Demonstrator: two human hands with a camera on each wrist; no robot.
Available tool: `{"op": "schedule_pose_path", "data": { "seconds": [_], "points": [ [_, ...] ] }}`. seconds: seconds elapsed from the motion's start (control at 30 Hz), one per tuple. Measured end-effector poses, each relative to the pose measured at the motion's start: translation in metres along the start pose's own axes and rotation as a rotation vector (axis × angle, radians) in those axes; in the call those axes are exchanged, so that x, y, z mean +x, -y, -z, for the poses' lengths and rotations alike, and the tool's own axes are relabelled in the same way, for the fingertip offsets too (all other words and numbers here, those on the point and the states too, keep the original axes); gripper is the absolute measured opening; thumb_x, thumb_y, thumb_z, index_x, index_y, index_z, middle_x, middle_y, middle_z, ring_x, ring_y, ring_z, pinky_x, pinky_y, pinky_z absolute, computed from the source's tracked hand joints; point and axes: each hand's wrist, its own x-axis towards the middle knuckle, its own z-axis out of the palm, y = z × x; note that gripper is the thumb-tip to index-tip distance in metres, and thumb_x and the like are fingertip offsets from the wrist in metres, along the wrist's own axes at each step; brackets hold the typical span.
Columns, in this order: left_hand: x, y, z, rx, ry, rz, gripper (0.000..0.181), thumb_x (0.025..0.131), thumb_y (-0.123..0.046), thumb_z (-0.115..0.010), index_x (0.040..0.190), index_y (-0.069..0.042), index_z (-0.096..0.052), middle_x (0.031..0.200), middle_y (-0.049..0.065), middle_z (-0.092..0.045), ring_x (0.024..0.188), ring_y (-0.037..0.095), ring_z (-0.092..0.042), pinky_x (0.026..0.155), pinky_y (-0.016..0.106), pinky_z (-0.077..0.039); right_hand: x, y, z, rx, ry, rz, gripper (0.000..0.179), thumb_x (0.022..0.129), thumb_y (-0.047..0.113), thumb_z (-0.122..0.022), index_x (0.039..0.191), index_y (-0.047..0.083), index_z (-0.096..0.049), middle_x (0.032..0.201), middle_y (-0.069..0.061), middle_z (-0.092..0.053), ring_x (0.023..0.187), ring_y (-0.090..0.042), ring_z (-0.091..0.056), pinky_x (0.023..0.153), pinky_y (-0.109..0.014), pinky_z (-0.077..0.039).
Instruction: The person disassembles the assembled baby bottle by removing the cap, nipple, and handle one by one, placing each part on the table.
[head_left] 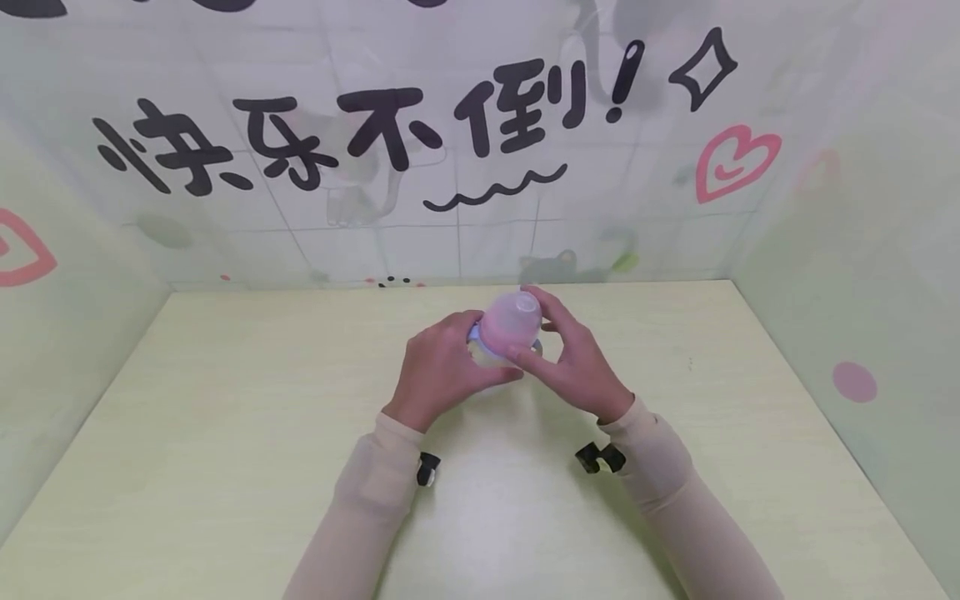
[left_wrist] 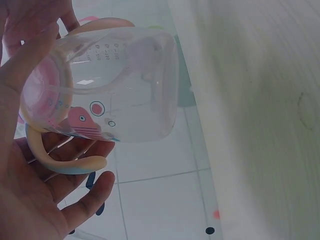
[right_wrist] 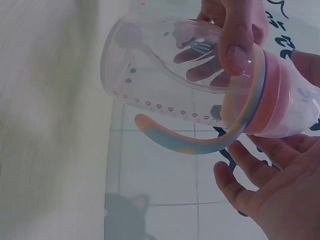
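Beige sleeves [head_left: 367,479] extend over the table [head_left: 240,442]. The left hand [head_left: 442,362] curls partly closed round the clear bottle [left_wrist: 145,100], by its handles [right_wrist: 190,146]; the half-closed right hand [head_left: 579,360] holds the cap [head_left: 512,321] between thumb and fingers. The bottle is off the table. Beyond stands a lettered wall [head_left: 390,246].

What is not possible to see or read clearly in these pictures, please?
- Scale on the bottle, left wrist view: its figures are too small and faint to read surely.
- Cap, right wrist view: its end is cut off by the right edge.
- Left hand, head view: the bottle and the hand's own back hide most fingers.
- Upper wall writing, head view: cut off by the top edge.
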Motion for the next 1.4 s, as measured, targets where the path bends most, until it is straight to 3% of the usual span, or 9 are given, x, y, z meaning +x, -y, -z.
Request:
{"op": "schedule_pose_path", "data": {
  "seconds": [0.2, 0.6, 0.97, 1.4],
  "points": [
    [0.000, -0.001, 0.002, -0.006, 0.020, -0.030, 0.071, 0.064, -0.057, -0.087, 0.113, -0.009, -0.067, 0.101, 0.001, -0.071, 0.085, 0.017, -0.066, 0.067, 0.036, -0.053, 0.000, 0.000, 0.003, 0.025, 0.004, 0.020, 0.067, 0.086, 0.007, -0.075, 0.146, 0.007, -0.044, 0.136, -0.007, -0.058, 0.122, -0.019, -0.054, 0.099, -0.045, -0.046],
    [-0.002, -0.003, 0.002, 0.019, 0.008, -0.048, 0.069, 0.065, -0.057, -0.086, 0.112, -0.010, -0.067, 0.098, 0.000, -0.071, 0.080, 0.015, -0.065, 0.064, 0.034, -0.052, -0.001, 0.002, 0.004, 0.024, -0.002, 0.048, 0.065, 0.085, 0.006, -0.075, 0.143, 0.006, -0.048, 0.133, -0.008, -0.060, 0.120, -0.020, -0.055, 0.096, -0.045, -0.047],
    [-0.002, -0.001, 0.003, 0.050, -0.024, -0.058, 0.071, 0.063, -0.058, -0.087, 0.111, -0.010, -0.067, 0.096, 0.001, -0.071, 0.077, 0.016, -0.065, 0.063, 0.035, -0.052, 0.000, 0.004, 0.005, -0.013, -0.064, 0.053, 0.062, 0.084, 0.009, -0.078, 0.139, 0.007, -0.051, 0.129, -0.006, -0.062, 0.116, -0.019, -0.057, 0.093, -0.044, -0.048],
    [-0.002, 0.005, 0.005, 0.049, -0.031, -0.036, 0.070, 0.064, -0.054, -0.088, 0.113, -0.010, -0.066, 0.098, 0.002, -0.071, 0.082, 0.019, -0.068, 0.065, 0.036, -0.053, 0.000, 0.011, 0.020, -0.012, -0.154, 0.085, 0.063, 0.082, 0.002, -0.077, 0.139, 0.009, -0.052, 0.125, -0.004, -0.062, 0.111, -0.019, -0.057, 0.093, -0.038, -0.047]
  ]
}}
